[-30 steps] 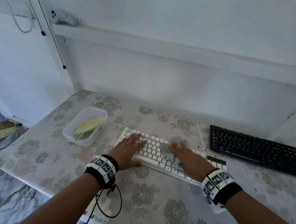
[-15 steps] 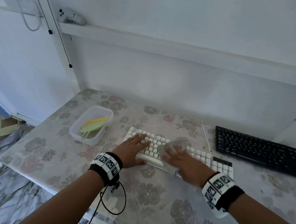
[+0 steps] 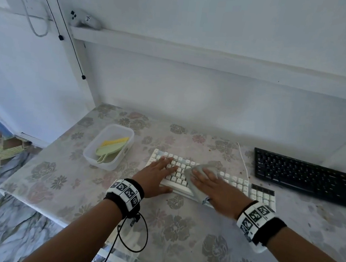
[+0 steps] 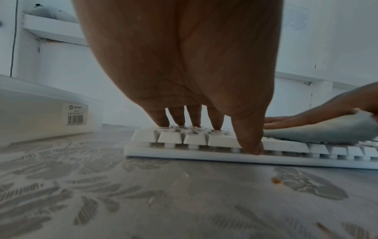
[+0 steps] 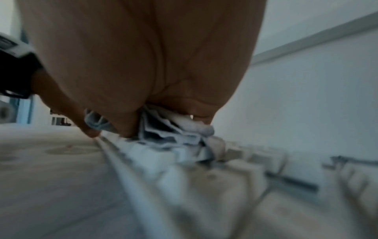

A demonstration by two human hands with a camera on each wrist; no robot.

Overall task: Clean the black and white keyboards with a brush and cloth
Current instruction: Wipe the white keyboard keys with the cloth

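Observation:
The white keyboard (image 3: 238, 183) lies in the middle of the flowered table. My left hand (image 3: 159, 172) rests flat on its left keys. In the left wrist view the fingers (image 4: 178, 116) touch the keycaps (image 4: 171, 137) and the thumb sits on the front edge. My right hand (image 3: 213, 186) presses a grey cloth (image 3: 203, 169) flat onto the middle keys with straight fingers. In the blurred right wrist view the cloth (image 5: 169, 134) is bunched under the palm (image 5: 143, 56). The black keyboard (image 3: 308, 177) lies at the right. A yellow-green brush (image 3: 112, 149) lies in a tub.
The clear plastic tub (image 3: 92, 154) stands just left of the white keyboard. The keyboard's white cable (image 3: 243, 157) runs back between the two keyboards. Crumbs dot the table near the black keyboard. A wall and a shelf (image 3: 197, 54) close off the back.
My right hand has slid the cloth a little to the left across the white keys. The left hand has stayed on the left keys. The head view has shifted slightly.

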